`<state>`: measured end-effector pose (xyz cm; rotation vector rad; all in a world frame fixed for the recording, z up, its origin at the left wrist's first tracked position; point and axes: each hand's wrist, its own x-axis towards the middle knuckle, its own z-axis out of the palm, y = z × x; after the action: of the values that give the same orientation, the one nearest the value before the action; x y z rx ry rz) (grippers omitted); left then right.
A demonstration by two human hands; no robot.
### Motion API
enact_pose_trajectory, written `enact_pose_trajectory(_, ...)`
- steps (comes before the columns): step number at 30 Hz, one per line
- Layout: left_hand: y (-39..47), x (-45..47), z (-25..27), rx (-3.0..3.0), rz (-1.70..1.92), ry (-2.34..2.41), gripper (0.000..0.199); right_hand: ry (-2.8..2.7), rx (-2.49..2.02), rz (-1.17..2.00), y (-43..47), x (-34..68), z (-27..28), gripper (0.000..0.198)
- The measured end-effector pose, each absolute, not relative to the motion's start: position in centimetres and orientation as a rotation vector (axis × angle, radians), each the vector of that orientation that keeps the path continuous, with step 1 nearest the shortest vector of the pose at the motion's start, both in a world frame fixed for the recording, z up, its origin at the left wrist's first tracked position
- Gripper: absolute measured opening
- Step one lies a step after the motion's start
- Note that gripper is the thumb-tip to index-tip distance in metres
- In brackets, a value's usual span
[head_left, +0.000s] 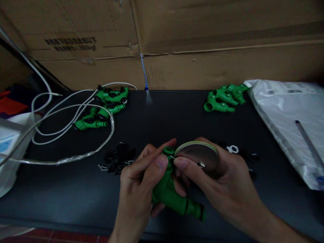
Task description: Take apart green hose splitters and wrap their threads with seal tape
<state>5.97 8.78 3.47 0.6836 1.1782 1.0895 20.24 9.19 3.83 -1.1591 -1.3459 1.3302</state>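
Observation:
A green Y-shaped hose connector (172,197) with black rings on its lower end is gripped in my left hand (139,182), thumb near its upper opening. My right hand (227,182) holds a round, shallow grey disc (196,155) with a yellow-green rim and small shiny bits on it. Between my right thumb and finger, a thin silvery pin (172,157) touches or nearly touches the connector's upper end. Past my left hand lies a pile of small black parts (118,157) with several screws (102,167). A white nut (233,149) sits beyond my right hand among dark parts.
Green connectors with black parts (101,109) lie at the back left beside looped white cables (73,126). More green connectors (224,98) are at the back right. A white plastic package (286,111) bears a pen (308,140). Cardboard (177,33) stands along the rear edge.

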Motion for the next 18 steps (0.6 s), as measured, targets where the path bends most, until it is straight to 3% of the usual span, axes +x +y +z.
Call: enact_pose_trajectory(18,9.0,5.1,2.1,0.743,1.104,1.134,0.028,-1.255,-1.046,1.43,9.3,20.3,3.6,0.008)
